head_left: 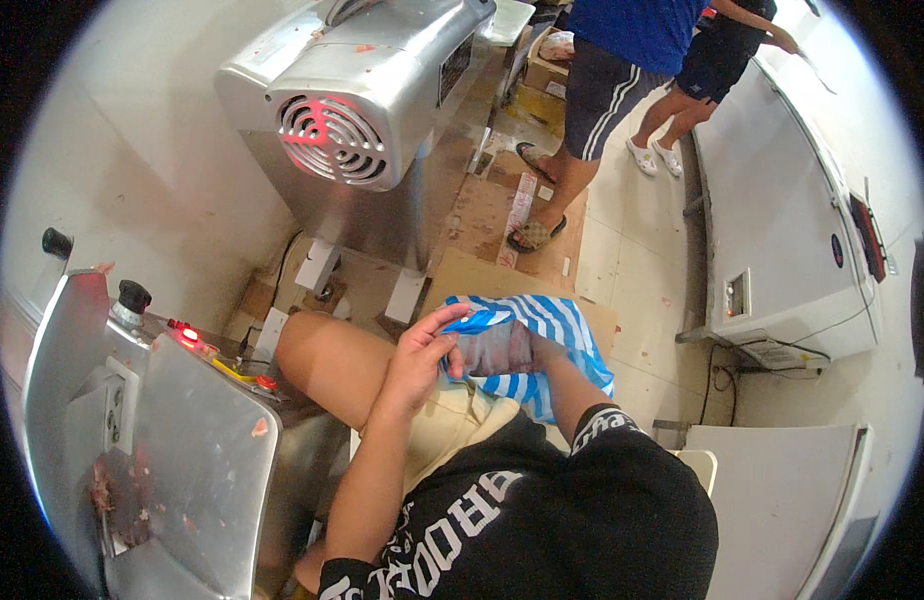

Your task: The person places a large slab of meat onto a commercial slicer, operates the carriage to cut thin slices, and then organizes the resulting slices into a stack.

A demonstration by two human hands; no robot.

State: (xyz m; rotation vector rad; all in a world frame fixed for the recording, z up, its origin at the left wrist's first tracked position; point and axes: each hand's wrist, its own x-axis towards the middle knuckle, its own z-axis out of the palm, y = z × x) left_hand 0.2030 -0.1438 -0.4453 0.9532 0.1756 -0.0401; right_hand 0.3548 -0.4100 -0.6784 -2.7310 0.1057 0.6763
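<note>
The left hand [428, 348] curled slightly spread fingers at the mouth of the striped bag [574, 335] by the lap, while the right hand [547, 357] reached inside, fingers hidden, their state impossible to tell.

Left hand [419, 362] at left edge of blue-and-white striped bag [575, 335]; right forearm [570, 378] enters bag, hand hidden. Steel machine [407, 75] ahead-left of hands; two people [622, 95] beyond; white chest freezer [772, 190] right.
</note>
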